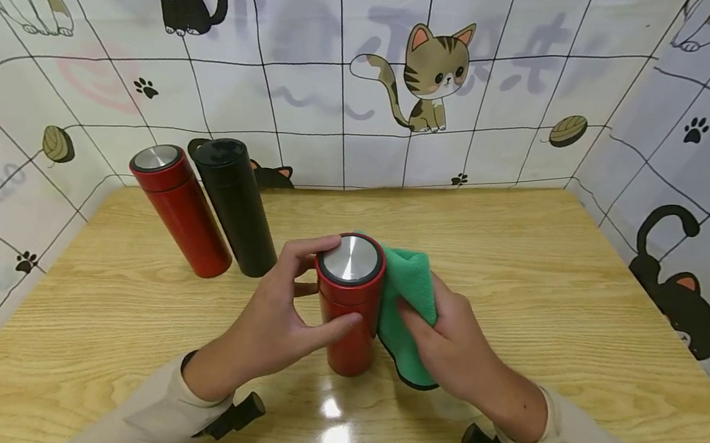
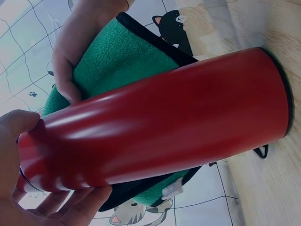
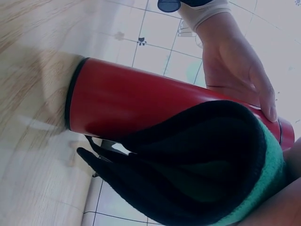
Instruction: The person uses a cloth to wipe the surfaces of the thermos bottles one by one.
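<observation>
A red thermos flask (image 1: pixel 352 324) with a brushed-metal lid top stands upright on the wooden table. My left hand (image 1: pixel 280 316) grips it near the top, thumb across the front and fingers round the far left side. In my right hand (image 1: pixel 457 337) is a green cloth (image 1: pixel 402 309) with black edging, pinched between thumb and fingers and lying against the flask's right side. The left wrist view shows the cloth (image 2: pixel 124 61) behind the flask (image 2: pixel 164 122), whose base meets the table. Seen from the right wrist, the cloth (image 3: pixel 270 165) hangs in a loose fold beside the flask (image 3: pixel 141 99).
A second red flask (image 1: pixel 186 215) and a black flask (image 1: pixel 236 211) stand side by side at the back left of the table (image 1: pixel 508 270). A wall covering (image 1: pixel 303 104) with cat drawings rises behind and on both sides.
</observation>
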The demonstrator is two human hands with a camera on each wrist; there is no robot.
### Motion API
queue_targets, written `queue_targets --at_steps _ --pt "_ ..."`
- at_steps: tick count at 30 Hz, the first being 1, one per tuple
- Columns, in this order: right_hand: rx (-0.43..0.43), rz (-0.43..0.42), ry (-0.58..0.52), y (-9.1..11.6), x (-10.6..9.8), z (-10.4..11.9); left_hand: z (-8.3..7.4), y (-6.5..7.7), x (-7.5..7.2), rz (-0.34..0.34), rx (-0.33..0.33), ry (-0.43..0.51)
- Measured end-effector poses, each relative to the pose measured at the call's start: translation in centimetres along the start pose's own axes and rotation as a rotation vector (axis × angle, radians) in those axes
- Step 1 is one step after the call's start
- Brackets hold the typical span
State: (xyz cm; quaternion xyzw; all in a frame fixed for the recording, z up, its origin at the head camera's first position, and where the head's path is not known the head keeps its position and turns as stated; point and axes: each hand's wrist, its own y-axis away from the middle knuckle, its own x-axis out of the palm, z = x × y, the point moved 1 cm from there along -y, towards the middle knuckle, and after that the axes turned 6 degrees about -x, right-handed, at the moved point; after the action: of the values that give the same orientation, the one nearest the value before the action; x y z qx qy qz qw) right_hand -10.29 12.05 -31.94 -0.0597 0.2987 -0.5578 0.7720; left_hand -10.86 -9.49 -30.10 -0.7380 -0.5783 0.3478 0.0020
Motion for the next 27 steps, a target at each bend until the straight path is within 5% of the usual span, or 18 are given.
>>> queue_targets --at_steps 27 --pt "0.006 0.015 0.029 -0.09 -0.24 0.10 0.08 0.01 0.00 0.023 -0.011 -0.005"
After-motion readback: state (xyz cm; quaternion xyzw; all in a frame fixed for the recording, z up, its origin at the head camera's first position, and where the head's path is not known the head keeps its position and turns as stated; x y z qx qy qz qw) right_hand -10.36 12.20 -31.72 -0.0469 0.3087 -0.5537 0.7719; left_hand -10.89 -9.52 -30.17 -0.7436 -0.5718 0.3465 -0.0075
